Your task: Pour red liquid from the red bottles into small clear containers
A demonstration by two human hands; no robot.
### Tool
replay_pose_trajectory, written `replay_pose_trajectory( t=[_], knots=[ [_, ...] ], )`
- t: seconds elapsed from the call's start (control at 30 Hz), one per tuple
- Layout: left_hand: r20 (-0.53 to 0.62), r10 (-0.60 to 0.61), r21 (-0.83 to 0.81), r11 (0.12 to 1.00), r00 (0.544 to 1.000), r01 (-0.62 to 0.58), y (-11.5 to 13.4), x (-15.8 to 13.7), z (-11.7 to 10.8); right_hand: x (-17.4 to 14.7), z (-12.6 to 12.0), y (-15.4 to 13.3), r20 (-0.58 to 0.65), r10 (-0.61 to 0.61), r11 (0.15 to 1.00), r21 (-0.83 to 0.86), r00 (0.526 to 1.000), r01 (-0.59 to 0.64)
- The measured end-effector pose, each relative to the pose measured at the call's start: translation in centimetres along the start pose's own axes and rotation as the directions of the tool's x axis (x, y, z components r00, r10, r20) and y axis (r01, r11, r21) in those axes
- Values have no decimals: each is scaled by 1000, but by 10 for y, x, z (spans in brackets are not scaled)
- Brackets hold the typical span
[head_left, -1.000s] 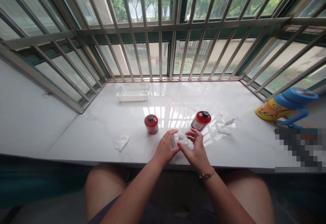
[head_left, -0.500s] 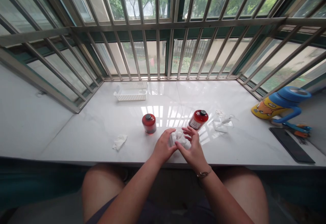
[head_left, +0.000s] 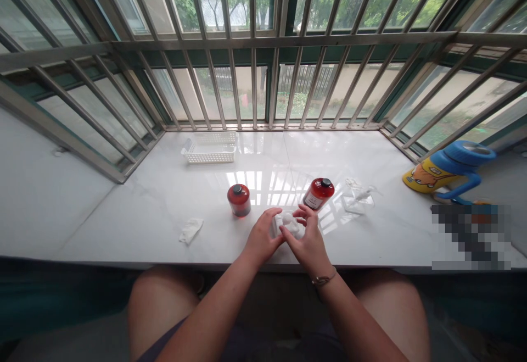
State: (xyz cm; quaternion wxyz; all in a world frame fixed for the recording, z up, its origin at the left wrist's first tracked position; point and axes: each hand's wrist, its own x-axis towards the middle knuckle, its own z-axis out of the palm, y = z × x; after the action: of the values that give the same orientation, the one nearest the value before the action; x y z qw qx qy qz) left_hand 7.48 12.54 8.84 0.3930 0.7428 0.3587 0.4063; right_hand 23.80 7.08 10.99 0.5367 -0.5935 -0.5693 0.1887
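Note:
A small clear container with white, lumpy stuff in or on it sits low over the counter, between my hands; its exact kind is hard to make out. My left hand curls around its left side, thumb at the near edge. From the right, my right hand cups it with bent fingers and thumb. Just beyond the left hand stands a red bottle with a black cap. A second red bottle, with a white label and black cap, tilts behind my right fingers.
A clear square bottle with a pump is on the right. A crumpled white tissue lies on the left, and a white perforated basket at the back. A blue and yellow flask lies far right beside a blurred-out patch. Metal bars edge the counter.
The view has shifted slightly. Both hands stay around the clear container, with hardly any change in the fingers. An area at far right is now pixelated.

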Motion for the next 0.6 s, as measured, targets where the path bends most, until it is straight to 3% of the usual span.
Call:
replay_pose_trajectory(
  t=[0.17, 0.27, 0.6],
  knots=[
    [-13, -6, 2, 1000, 1000, 6, -2, 0, 1, 11, 1, -4, -40, 30, 998, -62, 999, -32],
    [-14, -19, -13, 1000, 1000, 19, -2, 0, 0, 14, -3, -5, -5, 37, 998, -42, 999, -37],
    [3, -4, 3, 1000, 1000, 4, -1, 1, -1, 10, -5, -4, 12, -43, 999, 8, 999, 42]
  ],
)
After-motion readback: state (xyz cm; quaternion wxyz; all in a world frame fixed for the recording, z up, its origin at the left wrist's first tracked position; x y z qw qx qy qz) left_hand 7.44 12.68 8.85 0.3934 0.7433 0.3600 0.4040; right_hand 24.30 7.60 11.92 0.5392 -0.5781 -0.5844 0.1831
